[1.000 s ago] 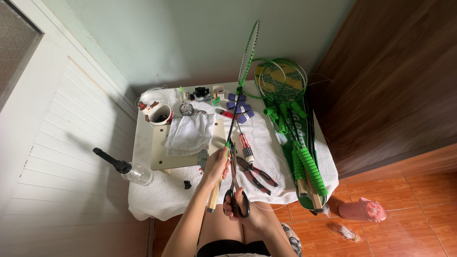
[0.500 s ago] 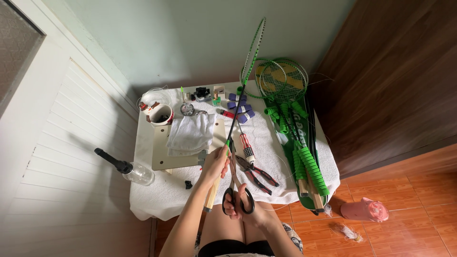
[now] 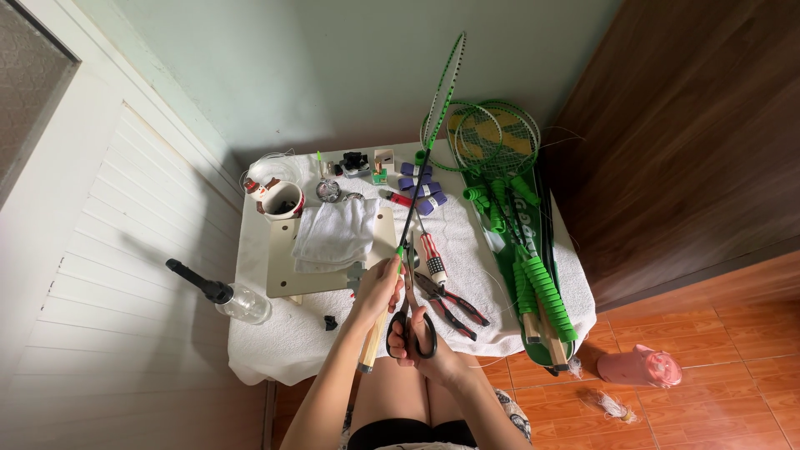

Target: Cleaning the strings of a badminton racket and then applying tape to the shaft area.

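the left hand is clenched around a racket at the point where the thin green-and-black shaft meets the bare wooden handle, and it holds the frame tilted up and away over the table. the right hand has its fingers through the black loops of the scissors and grips them, with the blades pointing up along the shaft toward the left fingers. whether the blades are parted or shut cannot be told from here.

to do this well, in my judgement, the left hand should keep the shaft from turning, and the blade tips should stay clear of the left fingertips, which sit very close to the steel. small, shallow snips right at the top of the handle look safer than one long cut, since the shaft is thin and easy to nick.

the racket is slim, its head seen nearly edge-on, so the strings barely show. the handle is pale wood with no wrap on it, and its butt end hangs just past the table edge above the lap.

on the white cloth just right of the hands lie pliers with red-and-black grips and a screwdriver. further right is a stack of green rackets. a folded towel rests on a board to the left, with purple grip rolls behind.
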